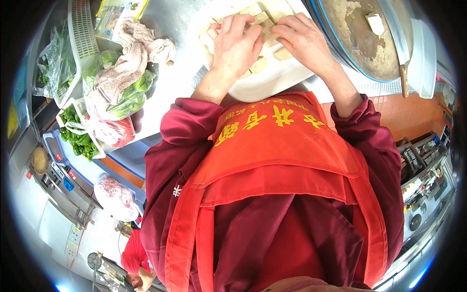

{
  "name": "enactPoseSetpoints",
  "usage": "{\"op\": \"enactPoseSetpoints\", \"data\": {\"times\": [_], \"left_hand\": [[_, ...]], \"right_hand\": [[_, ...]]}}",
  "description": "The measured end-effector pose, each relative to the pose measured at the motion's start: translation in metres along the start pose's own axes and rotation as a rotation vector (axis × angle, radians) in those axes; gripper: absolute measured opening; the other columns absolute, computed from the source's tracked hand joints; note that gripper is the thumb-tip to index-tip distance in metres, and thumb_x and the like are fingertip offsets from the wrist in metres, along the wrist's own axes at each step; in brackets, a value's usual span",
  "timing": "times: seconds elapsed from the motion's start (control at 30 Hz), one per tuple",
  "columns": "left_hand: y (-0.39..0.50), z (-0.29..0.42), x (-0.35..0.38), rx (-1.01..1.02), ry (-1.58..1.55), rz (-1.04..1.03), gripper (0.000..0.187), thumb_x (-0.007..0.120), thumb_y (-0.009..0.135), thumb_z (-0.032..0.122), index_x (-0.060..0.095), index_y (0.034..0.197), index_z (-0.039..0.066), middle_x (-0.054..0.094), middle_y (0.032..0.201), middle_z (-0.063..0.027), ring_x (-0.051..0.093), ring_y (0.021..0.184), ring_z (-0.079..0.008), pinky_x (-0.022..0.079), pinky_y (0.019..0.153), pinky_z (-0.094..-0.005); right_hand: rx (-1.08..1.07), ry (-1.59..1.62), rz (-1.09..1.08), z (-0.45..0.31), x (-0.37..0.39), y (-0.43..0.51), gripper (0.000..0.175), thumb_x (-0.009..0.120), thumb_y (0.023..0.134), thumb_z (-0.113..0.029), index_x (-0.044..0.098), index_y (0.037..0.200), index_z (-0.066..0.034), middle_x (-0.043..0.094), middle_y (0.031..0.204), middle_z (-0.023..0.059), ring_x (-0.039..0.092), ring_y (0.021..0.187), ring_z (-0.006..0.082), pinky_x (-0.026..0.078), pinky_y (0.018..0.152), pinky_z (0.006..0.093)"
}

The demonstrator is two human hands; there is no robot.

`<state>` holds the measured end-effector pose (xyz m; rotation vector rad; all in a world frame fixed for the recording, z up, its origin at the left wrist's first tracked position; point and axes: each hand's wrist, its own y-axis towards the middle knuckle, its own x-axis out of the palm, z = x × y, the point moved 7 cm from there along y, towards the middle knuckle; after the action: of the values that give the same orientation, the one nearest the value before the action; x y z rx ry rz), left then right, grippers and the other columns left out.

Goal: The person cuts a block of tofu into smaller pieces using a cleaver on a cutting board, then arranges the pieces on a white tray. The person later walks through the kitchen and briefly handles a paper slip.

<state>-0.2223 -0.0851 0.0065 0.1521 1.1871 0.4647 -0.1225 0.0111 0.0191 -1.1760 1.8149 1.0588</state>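
Both hands reach into a white tray (255, 91) that holds several pale, cream-coloured blocks (259, 65), possibly tofu. My left hand (235, 45) lies palm down over the left part of the tray, its fingers curled onto the blocks. From the right, the fingertips of my right hand (304, 38) touch a greyish pale block (268, 29) lying between the two hands. My fingers partly cover the blocks, so how firmly either hand grips is hidden.
Right of the tray, a cleaver (396, 34) and a white piece (375, 24) lie on a round chopping board (365, 47). To the left are a cloth (127, 69), bagged green vegetables (133, 96) and a basket of green peppers (76, 135). A person in red (135, 252) is behind.
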Motion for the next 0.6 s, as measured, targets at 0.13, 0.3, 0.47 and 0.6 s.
{"op": "enactPoseSetpoints", "data": {"times": [0.13,0.3,0.47,0.6], "left_hand": [[-0.004,0.013,0.006,0.025,-0.049,-0.086,0.021,0.076,0.072,0.022,0.070,0.091,0.019,0.055,0.110,0.0032,0.050,0.107,-0.0205,0.030,0.088,-0.0447],[0.000,0.012,0.015,0.037,0.030,-0.102,0.024,0.078,0.070,0.026,0.070,0.091,0.020,0.055,0.111,0.0031,0.049,0.109,-0.0208,0.030,0.090,-0.0458],[-0.003,-0.010,-0.005,-0.058,-0.003,-0.017,0.023,0.079,0.069,0.027,0.072,0.090,0.021,0.056,0.110,0.0042,0.048,0.110,-0.0195,0.029,0.090,-0.0438],[-0.013,-0.024,-0.026,-0.110,0.040,0.041,0.024,0.080,0.069,0.028,0.072,0.090,0.021,0.058,0.109,0.0050,0.050,0.106,-0.0194,0.030,0.089,-0.0406]], "right_hand": [[0.032,0.040,-0.020,0.005,-0.008,-0.015,0.024,0.070,0.072,-0.011,0.068,0.095,-0.0129,0.061,0.094,-0.0011,0.057,0.094,0.0218,0.049,0.082,0.0340],[0.003,-0.077,-0.141,-0.005,0.004,-0.036,0.029,0.072,0.070,-0.012,0.066,0.098,-0.0136,0.061,0.099,-0.0009,0.057,0.097,0.0197,0.049,0.086,0.0329],[-0.015,-0.120,-0.135,-0.008,0.009,-0.040,0.021,0.064,0.073,-0.010,0.064,0.094,-0.0123,0.060,0.098,-0.0011,0.057,0.095,0.0188,0.049,0.084,0.0320],[-0.075,-0.093,-0.098,-0.011,0.006,-0.036,0.020,0.062,0.074,-0.009,0.064,0.093,-0.0123,0.061,0.098,-0.0015,0.058,0.095,0.0186,0.048,0.083,0.0317]]}}
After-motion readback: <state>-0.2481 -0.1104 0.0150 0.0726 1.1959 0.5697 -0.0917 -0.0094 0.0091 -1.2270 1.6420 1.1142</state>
